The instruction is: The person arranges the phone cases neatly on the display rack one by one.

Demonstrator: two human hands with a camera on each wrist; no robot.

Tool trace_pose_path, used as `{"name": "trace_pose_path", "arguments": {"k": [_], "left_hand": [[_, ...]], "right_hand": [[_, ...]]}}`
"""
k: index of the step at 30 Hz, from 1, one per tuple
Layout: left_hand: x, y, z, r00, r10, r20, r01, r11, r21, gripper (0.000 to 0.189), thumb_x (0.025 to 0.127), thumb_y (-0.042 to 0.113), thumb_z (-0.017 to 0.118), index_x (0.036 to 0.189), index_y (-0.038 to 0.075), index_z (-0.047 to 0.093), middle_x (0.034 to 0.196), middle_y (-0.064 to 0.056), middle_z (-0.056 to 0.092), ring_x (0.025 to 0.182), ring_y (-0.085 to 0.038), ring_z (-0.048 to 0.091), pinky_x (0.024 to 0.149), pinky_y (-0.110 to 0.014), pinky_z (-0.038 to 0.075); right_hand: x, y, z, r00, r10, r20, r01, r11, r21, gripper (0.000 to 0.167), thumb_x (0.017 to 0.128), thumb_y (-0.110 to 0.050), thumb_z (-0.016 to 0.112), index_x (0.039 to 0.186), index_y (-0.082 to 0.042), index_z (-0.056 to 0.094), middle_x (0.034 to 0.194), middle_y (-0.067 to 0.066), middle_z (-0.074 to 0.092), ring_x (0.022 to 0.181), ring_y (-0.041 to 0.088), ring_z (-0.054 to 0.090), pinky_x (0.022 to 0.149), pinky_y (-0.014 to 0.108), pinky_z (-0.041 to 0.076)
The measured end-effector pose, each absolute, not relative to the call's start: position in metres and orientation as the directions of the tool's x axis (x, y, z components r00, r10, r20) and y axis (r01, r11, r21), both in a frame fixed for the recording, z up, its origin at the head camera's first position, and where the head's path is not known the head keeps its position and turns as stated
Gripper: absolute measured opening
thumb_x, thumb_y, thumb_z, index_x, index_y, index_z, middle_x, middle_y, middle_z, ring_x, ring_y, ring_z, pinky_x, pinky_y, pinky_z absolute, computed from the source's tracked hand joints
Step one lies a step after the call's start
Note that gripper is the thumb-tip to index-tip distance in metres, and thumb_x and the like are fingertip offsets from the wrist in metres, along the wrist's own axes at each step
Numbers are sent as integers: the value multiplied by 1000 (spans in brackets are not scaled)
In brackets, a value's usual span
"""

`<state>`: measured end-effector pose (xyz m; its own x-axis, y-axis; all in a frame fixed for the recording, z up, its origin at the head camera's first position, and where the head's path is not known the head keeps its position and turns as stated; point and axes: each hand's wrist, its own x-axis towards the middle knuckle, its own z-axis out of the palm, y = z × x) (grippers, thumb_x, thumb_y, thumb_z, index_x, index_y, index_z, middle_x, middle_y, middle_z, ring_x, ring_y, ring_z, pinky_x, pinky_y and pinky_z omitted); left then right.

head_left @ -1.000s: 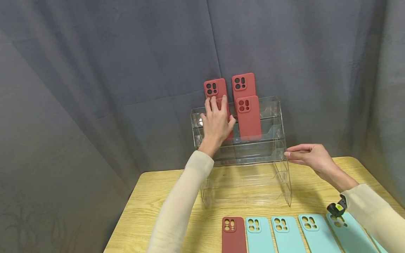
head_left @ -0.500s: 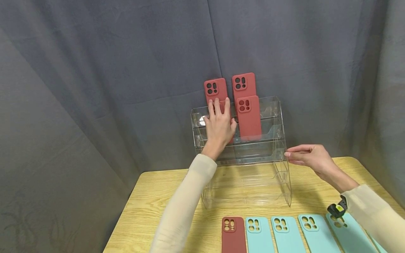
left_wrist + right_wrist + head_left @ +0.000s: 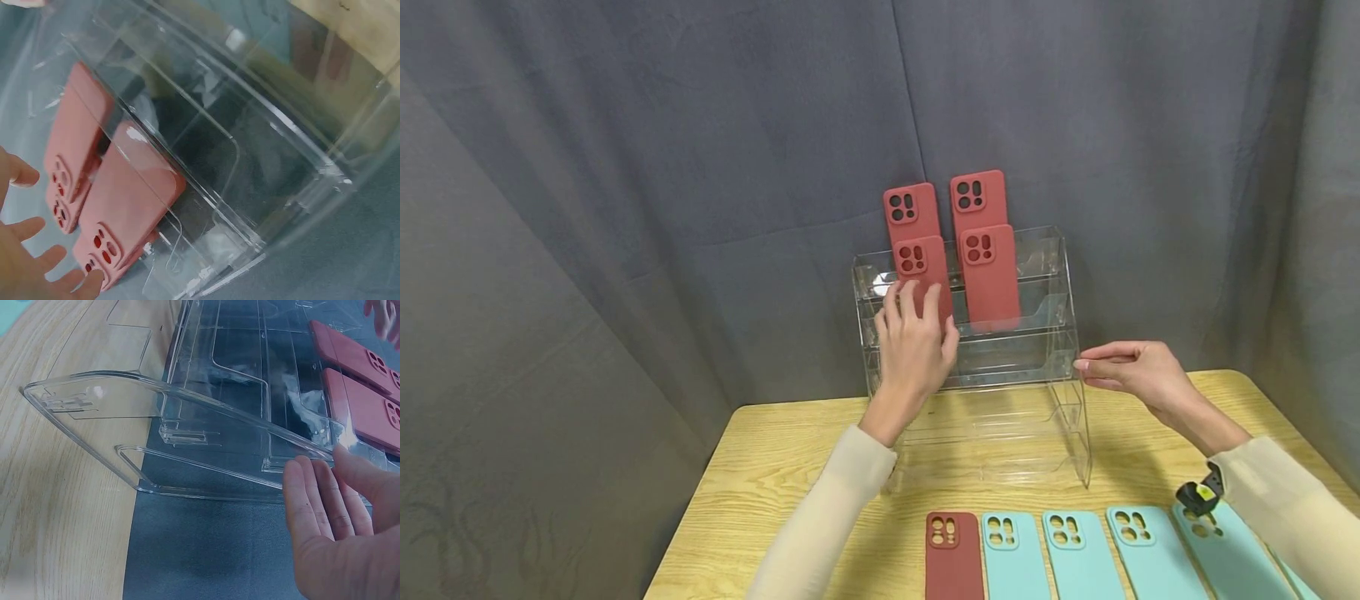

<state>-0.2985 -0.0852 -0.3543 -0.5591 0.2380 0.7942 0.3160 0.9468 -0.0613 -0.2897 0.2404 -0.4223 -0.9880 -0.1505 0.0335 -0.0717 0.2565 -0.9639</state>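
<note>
While the left hand [image 3: 913, 350], grip spread, hangs before it, contact unclear, the front left red case [image 3: 936, 271] leans in the clear rack [image 3: 1000, 362], a second case [image 3: 927, 208] behind and a red pair [image 3: 992, 292] to the right. On the desk [image 3: 775, 467] lie a dark red case [image 3: 953, 571], then teal cases [image 3: 1018, 575]. At right, the right hand [image 3: 1138, 375], grip pinching, holds the rack's side edge.

Curtained booth, grey drapes [image 3: 700, 167], wood-grain table [image 3: 752, 458]
</note>
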Motion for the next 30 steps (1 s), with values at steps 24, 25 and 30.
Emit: {"name": "trace_pose_path", "arguments": {"k": [24,25,30], "left_hand": [[-171,-117,-475,-766,360,533,460,885,64,31,97,32,72,124,19,70,114,-1,70,105,-19,68,84,-36,59],[-167,-117,-481,-784,360,506,453,889,70,31,98,33,71,125,19,70,115,0,70,106,-19,68,83,-36,59],[-154,-119,-506,-868,353,349,412,905,108,34,99,35,71,128,19,70,120,-2,70,111,-22,67,85,-42,59]], "right_hand": [[-288,247,-421,-988,-155,0,-42,264,-964,60,97,-31,78,138,10,61,101,-17,79,96,1,78,86,21,63],[-288,247,-421,-988,-157,0,-42,262,-964,60,97,-31,78,138,10,62,100,-18,79,96,2,78,86,21,63],[-289,245,-421,-986,-164,15,-54,233,-971,59,96,-29,79,136,12,62,100,-16,80,98,5,79,87,23,63]]}}
